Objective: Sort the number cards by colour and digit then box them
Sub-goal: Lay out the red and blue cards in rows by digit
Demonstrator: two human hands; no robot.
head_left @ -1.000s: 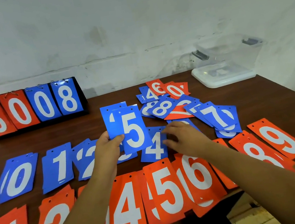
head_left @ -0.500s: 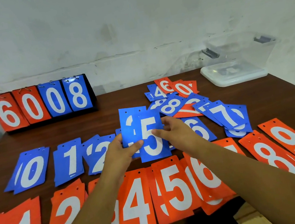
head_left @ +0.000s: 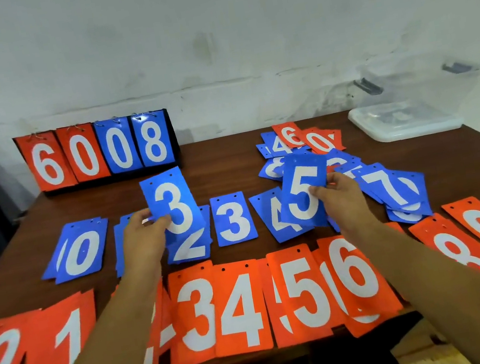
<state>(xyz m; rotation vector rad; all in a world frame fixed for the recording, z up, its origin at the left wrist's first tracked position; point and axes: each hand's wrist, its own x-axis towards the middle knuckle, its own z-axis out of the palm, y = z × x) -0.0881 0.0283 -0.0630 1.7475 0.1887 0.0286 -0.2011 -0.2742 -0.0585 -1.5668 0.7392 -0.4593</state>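
Left hand [head_left: 142, 234] pinches blue 3 card [head_left: 172, 203] by its left edge, above the blue 2 pile [head_left: 191, 248]. Right hand [head_left: 342, 199] pinches blue 5 card [head_left: 304, 191] by its right edge, hiding part of blue 4 pile [head_left: 274, 220]. Flat blue 3 [head_left: 234, 219] lies between both hands' fingers. Unsorted heap [head_left: 306, 144] beyond right fingers; clear box [head_left: 407, 120] further right.

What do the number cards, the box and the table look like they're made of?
Blue 5 card: likely thin glossy plastic, flat though held by one edge. Box: clear plastic, see-through walls. Table: dark wood or wood-look laminate, faint grain.
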